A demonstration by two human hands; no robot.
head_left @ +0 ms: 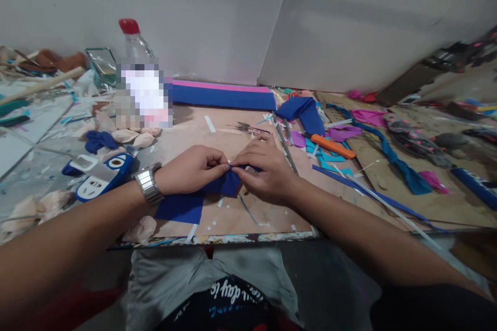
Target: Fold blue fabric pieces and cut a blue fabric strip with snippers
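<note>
Over the middle of the work board, my left hand (196,168) and my right hand (267,168) meet fingertip to fingertip. Both pinch the top edge of a piece of blue fabric (226,185), which hangs down between them and looks gathered or folded at the pinch. Under my left hand another flat blue fabric piece (182,209) lies on the board; I cannot tell if the two are joined. A metal-banded watch (148,184) is on my left wrist. My right palm hides part of the fabric.
A blue-and-white glue gun (104,176) lies beside my left forearm, near peach fabric petals (142,228). Behind stand a red-capped bottle (132,36) and a long blue strip (225,97). To the right are an orange cutter (333,147), tweezers (252,128) and fabric scraps (407,170).
</note>
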